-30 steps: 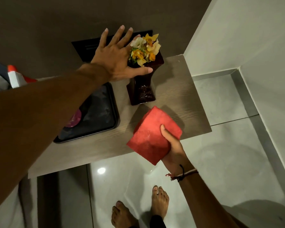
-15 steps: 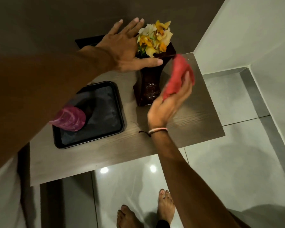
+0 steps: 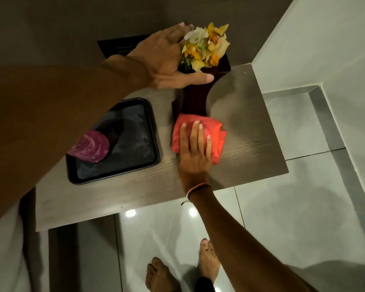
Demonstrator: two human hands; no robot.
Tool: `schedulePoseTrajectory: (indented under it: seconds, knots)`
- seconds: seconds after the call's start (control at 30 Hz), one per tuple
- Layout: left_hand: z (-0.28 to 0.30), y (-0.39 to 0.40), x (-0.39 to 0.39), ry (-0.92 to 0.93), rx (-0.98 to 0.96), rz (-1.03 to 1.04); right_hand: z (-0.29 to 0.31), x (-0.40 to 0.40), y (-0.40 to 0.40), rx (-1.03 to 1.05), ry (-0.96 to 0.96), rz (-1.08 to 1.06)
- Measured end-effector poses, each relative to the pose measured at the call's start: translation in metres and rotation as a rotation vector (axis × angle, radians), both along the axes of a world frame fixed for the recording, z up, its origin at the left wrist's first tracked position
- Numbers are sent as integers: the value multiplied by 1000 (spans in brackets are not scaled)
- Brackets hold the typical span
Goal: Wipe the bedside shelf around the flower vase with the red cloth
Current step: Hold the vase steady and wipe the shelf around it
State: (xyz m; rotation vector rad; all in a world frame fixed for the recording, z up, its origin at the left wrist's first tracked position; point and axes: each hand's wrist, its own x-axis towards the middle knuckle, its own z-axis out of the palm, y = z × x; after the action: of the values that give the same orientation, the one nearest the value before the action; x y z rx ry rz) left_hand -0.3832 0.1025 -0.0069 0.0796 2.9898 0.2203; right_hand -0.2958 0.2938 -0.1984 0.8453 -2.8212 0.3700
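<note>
A dark red-brown flower vase (image 3: 195, 100) with yellow and white flowers (image 3: 204, 47) stands near the back of the grey wood-grain bedside shelf (image 3: 251, 131). My left hand (image 3: 167, 62) wraps around the vase's top, thumb across its front. The red cloth (image 3: 213, 133), bunched and folded, lies flat on the shelf right in front of the vase's base. My right hand (image 3: 195, 152) presses down on the cloth with fingers spread flat, pointing toward the vase.
A black tray (image 3: 135, 144) sits left of the vase with a pink round object (image 3: 91, 148) in it. The shelf's right end meets a white wall (image 3: 314, 39). Glossy floor tiles and my bare feet (image 3: 207, 262) lie below the shelf's front edge.
My right hand brought the cloth from the air beside the vase down onto the shelf in front of its base. My left hand closed around the vase's top.
</note>
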Motion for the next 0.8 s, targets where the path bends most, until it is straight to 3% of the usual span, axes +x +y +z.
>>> schedulePoseTrajectory:
  seconds: [0.13, 0.3, 0.37, 0.8]
  knots:
    - [2, 3, 3, -16, -44, 14, 9, 16, 14, -106, -65, 48]
    - [5, 3, 2, 64, -58, 18, 51, 11, 24, -805, -449, -299]
    - [4, 4, 3, 50, -83, 29, 61, 7, 30, -925, -438, -435]
    - [10, 31, 26, -41, -29, 46, 75, 25, 50, -1086, -294, -486]
